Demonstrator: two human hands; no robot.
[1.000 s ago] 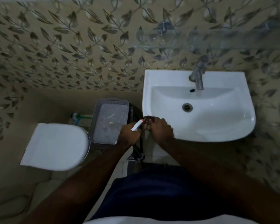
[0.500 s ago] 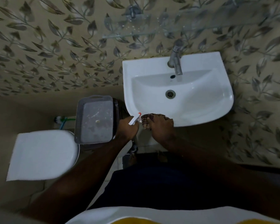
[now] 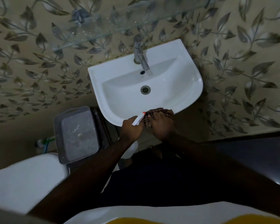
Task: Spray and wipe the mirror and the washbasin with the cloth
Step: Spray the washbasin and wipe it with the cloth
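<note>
Here, right hand (image 3: 162, 125) presses cloth (image 3: 160, 113) flat on washbasin (image 3: 181, 75) front rim; bowl lies directly ahead, away from body. Left hand (image 3: 132, 130) just beside, fist wrapped round spray bottle (image 3: 138, 120), nozzle aimed up-right toward bowl. Mirror not visible.

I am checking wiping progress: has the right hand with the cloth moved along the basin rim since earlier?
Yes. The right hand and cloth shifted rightward along the washbasin front rim, nearer below its drain.
</note>
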